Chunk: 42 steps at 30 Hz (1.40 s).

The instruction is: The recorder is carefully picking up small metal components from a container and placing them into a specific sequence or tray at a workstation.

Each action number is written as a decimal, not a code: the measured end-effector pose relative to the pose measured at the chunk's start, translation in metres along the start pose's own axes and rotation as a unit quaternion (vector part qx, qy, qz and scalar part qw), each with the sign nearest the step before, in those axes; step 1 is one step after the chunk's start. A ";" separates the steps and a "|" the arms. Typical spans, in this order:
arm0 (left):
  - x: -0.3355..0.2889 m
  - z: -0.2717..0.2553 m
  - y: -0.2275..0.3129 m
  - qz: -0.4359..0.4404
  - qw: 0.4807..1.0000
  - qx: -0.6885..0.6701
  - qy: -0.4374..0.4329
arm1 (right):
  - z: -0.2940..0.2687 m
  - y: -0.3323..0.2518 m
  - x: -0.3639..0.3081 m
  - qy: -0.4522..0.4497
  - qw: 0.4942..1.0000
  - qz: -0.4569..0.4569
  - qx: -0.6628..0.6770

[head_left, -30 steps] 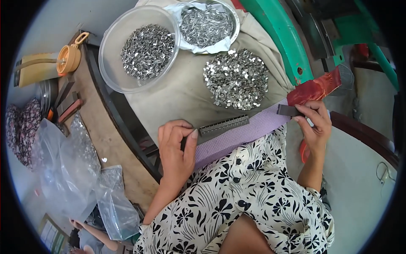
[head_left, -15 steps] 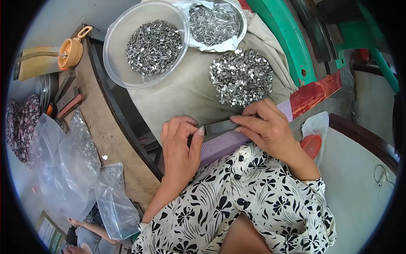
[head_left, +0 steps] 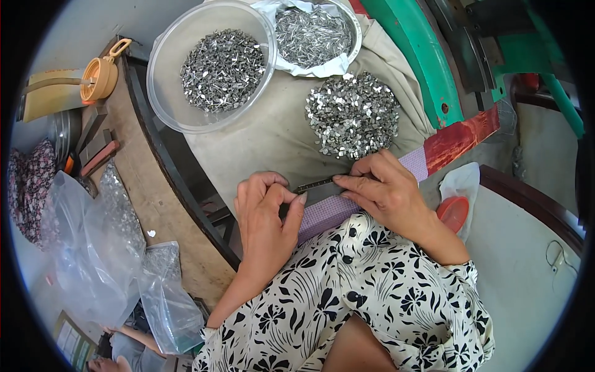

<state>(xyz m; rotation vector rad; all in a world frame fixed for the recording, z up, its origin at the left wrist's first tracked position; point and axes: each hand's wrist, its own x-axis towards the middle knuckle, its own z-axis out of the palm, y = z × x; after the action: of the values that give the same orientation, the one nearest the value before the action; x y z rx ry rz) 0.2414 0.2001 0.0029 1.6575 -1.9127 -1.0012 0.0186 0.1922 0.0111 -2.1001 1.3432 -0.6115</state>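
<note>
right hand (head_left: 387, 192) slid left along, seemingly, metal strip (head_left: 316, 185).

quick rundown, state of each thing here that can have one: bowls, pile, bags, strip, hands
left hand: fingers curled, grip on the strip's left end
right hand: flat, fingertips pressing the strip
metal strip: lying flat on the purple board
clear bowl: open, partly filled with small metal pieces
lined bowl: open, filled with metal pieces
loose pile: heaped on the cloth
plastic bags: crumpled, slumped
</note>
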 end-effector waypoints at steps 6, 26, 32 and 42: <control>0.003 -0.002 0.003 -0.019 1.000 0.004 -0.015 | -0.007 0.007 -0.009 0.048 0.997 0.055 -0.025; -0.002 -0.004 -0.009 0.166 0.985 0.046 0.001 | -0.004 0.026 -0.033 0.096 0.993 -0.056 -0.046; 0.012 0.001 -0.005 0.191 0.978 0.085 -0.002 | -0.004 0.033 -0.035 0.096 0.994 -0.042 -0.040; 0.102 0.015 0.087 0.401 0.915 0.001 0.044 | -0.093 0.038 -0.050 0.268 0.943 0.001 -0.196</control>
<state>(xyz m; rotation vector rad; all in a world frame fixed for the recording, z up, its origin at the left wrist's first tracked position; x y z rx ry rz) 0.1518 0.1075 0.0427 0.7329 -2.2095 -0.5633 -0.0857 0.2051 0.0499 -2.3370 1.8940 -1.0410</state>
